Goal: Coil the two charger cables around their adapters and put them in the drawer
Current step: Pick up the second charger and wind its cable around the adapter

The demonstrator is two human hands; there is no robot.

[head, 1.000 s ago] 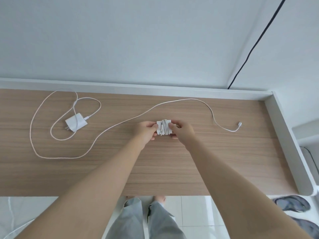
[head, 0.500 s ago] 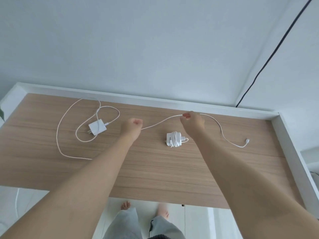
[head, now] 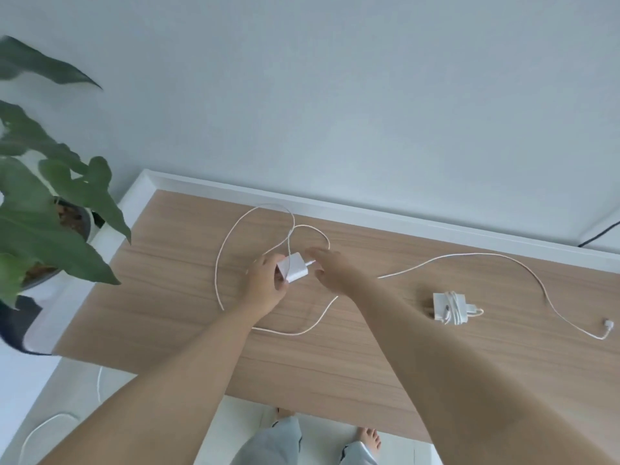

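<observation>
A pale wall (head: pixel 335 95) fills the far half of the view. Below it, a wooden desk top (head: pixel 369 357) with a white raised edge (head: pixel 335 205) runs from left to right. At the far left, a potted plant (head: pixel 50 203) with broad green leaves stands just off the desk's left end.

A long white cable (head: pixel 496 260) lies loose across the desk: it loops on the left, passes under the arms and trails off to the right, where its plug end (head: pixel 609 325) rests near the right edge of the view. A thin black cord (head: pixel 600 235) runs along the wall at the far right.

The left hand (head: pixel 266 286) grips the uncoiled adapter (head: pixel 295 270) at the desk's left-middle, thumb and fingers curled round its left side, lifting it a little off the wood as far as one can tell. The right hand (head: pixel 330 268) reaches in just right of it, fingers loosely extended and spread over the spot where the cable joins the adapter; whether they touch the cable is not clear.

The coiled adapter (head: pixel 449 307) lies on the desk well to the right, its own cable wound tightly round the body, with a short end sticking out on the right.

At the near edge, grey trousers (head: pixel 278 444) and bare feet (head: pixel 369 437) show on a light floor.
</observation>
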